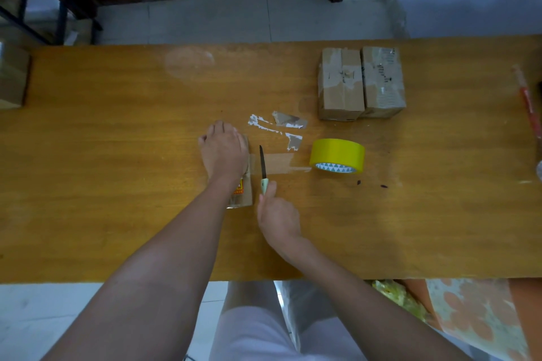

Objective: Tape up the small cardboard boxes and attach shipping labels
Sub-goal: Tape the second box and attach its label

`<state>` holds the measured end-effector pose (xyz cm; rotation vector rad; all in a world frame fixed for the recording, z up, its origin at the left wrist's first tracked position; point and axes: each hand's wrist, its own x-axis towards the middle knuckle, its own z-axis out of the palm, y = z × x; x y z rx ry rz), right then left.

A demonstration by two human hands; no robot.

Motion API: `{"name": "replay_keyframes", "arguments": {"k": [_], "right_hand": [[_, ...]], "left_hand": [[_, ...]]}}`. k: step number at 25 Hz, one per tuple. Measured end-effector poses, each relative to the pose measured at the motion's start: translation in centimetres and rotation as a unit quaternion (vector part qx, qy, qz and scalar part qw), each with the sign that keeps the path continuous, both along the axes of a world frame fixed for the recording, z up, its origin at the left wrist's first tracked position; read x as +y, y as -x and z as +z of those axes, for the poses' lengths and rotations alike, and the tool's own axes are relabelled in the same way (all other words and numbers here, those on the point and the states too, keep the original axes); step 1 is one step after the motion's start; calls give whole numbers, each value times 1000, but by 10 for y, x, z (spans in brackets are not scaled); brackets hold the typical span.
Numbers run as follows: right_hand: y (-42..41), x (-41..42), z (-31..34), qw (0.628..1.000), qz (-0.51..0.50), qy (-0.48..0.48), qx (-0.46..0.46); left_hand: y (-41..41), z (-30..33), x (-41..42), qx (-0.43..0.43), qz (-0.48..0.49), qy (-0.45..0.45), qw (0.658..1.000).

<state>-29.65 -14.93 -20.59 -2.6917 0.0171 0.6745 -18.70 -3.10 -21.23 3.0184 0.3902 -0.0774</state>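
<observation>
Your left hand (224,149) lies palm down on a small flat cardboard box (245,190) near the middle of the tabletop (117,155), fingers fairly straight and pressing it; only the box's right strip and near end show past the wrist, with an orange-and-red label patch there; your right hand (277,214) is curled round the pale green handle of a knife (263,168), thumb up along the handle, dark blade pointing toward the far edge, just right of the box; a strip of clear tape (281,163) runs from the box under the blade toward the yellow tape roll (337,155), which stands on its side right of the knife, apart from it; torn scraps of paper and tape (289,124) lie on the wood between your left hand and the two boxes further back; those two taped cardboard boxes (360,82) stand touching side by side toward the far right of the tabletop, tops covered in ragged tape and label remnants; another cardboard box (11,79) sits at the left edge, partly cut off by the frame; a red-and-white stick-like thing (528,102) lies along the right edge, cannot tell what it is.
</observation>
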Motion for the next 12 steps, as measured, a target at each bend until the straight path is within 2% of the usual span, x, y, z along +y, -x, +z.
{"name": "replay_keyframes", "arguments": {"k": [9, 12], "right_hand": [[4, 3, -1, 999, -21, -20, 22], [4, 2, -1, 999, 17, -18, 31]], "left_hand": [[1, 0, 1, -20, 3, 20, 1000], [1, 1, 1, -28, 3, 22, 999]]}}
